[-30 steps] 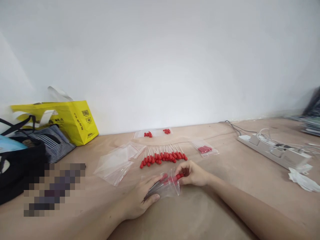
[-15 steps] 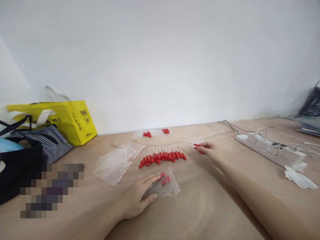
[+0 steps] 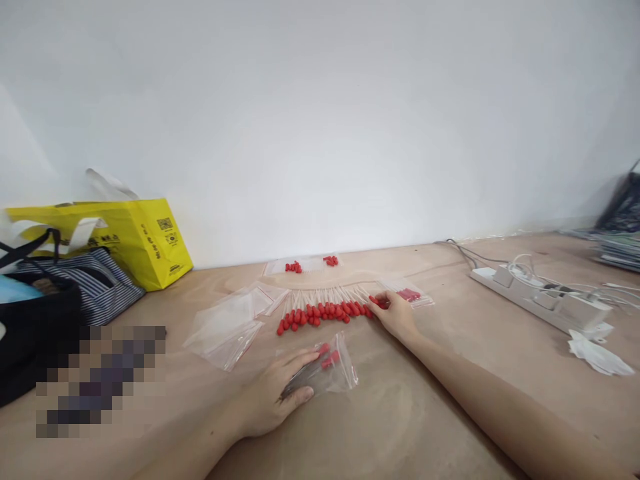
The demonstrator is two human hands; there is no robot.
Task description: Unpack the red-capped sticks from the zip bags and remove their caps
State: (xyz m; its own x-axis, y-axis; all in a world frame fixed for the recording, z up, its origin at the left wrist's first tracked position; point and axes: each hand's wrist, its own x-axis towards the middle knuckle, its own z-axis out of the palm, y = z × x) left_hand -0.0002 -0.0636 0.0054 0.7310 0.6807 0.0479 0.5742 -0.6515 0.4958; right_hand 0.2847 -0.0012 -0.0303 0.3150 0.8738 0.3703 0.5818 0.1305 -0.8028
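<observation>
My left hand [image 3: 277,393] is closed around a clear zip bag [image 3: 345,367], which has a few red tips inside it. Thin white sticks with red bulb-shaped tips [image 3: 327,311] lie in a fanned row just beyond that bag, tips toward me. At the right end of this row, my right hand [image 3: 397,317] pinches red-tipped sticks between thumb and fingers. How many it holds is hidden. Behind that hand lies another zip bag [image 3: 425,300] with red tips in it. Flat clear zip bags [image 3: 220,330] overlap to the left of the row.
Filled clear bags [image 3: 313,265] with red tips lie by the wall. A yellow bag [image 3: 170,247], a striped pouch [image 3: 113,280] and a black bag [image 3: 45,340] stand at left. A power strip [image 3: 540,303] with cables, and a crumpled white tissue [image 3: 597,353], sit at right.
My right hand has moved left and toward me with red-tipped sticks, to the row's right end. The bag behind it now shows. My left hand has stayed on its bag.
</observation>
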